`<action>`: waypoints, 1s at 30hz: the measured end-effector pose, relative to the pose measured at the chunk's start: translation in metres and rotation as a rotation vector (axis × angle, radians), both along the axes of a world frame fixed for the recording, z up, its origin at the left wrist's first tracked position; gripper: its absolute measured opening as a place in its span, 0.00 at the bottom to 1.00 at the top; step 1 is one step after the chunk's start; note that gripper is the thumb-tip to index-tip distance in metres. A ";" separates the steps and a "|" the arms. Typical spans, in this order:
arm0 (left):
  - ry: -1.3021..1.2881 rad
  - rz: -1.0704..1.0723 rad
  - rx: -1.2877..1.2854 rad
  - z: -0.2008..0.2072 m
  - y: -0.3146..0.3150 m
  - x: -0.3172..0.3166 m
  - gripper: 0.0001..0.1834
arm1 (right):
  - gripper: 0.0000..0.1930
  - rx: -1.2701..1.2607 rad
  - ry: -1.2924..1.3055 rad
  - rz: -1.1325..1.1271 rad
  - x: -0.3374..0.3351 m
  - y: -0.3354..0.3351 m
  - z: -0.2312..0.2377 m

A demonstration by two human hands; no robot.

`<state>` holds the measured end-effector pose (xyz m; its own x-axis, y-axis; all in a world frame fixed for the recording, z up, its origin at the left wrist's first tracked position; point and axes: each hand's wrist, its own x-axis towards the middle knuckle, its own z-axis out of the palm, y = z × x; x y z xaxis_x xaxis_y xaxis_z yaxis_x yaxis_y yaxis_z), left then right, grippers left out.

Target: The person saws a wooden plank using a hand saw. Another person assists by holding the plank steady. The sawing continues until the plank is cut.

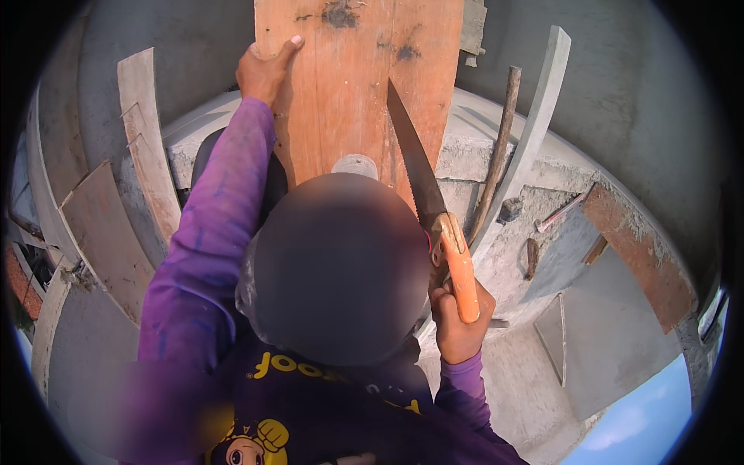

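Note:
An orange-brown wooden board point(341, 85) with dark stains extends away from me at the top middle. My left hand point(265, 71) grips its left edge, thumb lying on the upper face and fingers mostly hidden beyond the edge. In my right hand point(463, 322) is the orange-and-tan handle of a handsaw point(416, 159). Its long dark blade points away from me over the right half of the board, with the teeth toward the left. Whether the teeth touch the wood I cannot tell. A blurred round patch covers the middle of the view, hiding the board's near end.
Right of the saw, a round wooden pole point(500, 143) and a grey plank point(542, 105) lean upward. A rough plank point(146, 139) stands at left. Concrete ledges run behind the board. Farther right are a brown panel point(632, 248) and small wood scraps point(532, 258).

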<state>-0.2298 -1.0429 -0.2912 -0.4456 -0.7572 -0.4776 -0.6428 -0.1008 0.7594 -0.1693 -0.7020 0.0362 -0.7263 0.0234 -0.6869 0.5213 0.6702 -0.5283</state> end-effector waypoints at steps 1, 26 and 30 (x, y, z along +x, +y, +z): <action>0.002 -0.007 -0.012 -0.003 0.000 0.000 0.39 | 0.11 -0.027 0.011 -0.028 -0.001 -0.001 -0.006; -0.029 -0.024 0.002 0.006 -0.007 -0.006 0.34 | 0.13 -0.048 0.026 0.012 -0.021 -0.019 -0.061; -0.025 -0.006 0.048 0.004 -0.002 -0.001 0.33 | 0.25 0.018 -0.035 -0.006 0.018 0.008 -0.013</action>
